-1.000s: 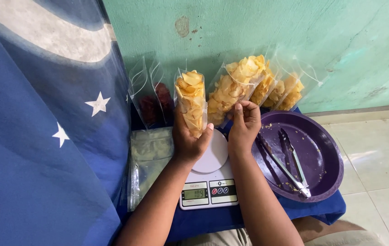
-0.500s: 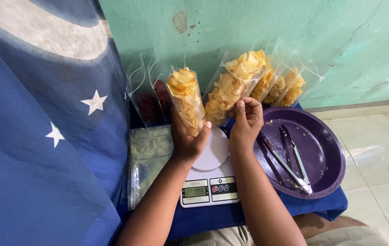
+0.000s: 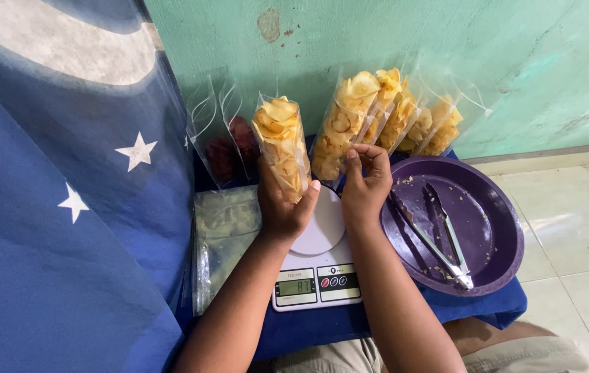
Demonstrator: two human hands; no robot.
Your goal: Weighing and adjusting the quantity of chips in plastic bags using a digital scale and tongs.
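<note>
My left hand (image 3: 282, 207) grips a clear bag of yellow chips (image 3: 282, 148) and holds it upright over the round plate of a white kitchen scale (image 3: 319, 262). My right hand (image 3: 362, 186) pinches the lower edge of another clear bag of yellow chips (image 3: 341, 128) that leans against the green wall. More filled chip bags (image 3: 426, 121) lean beside it to the right. The scale's display is lit.
A purple round tray (image 3: 488, 228) with metal tongs (image 3: 439, 238) and crumbs sits right of the scale. Bags of dark red chips (image 3: 229, 152) lean at the back left, above a stack of flat clear bags (image 3: 222, 235). A blue starred cloth (image 3: 66, 207) hangs at left. Tiled floor lies at right.
My right hand has turned the leaning chip bag more upright against the wall. My left hand's bag rose slightly. The scale's reading changed.
</note>
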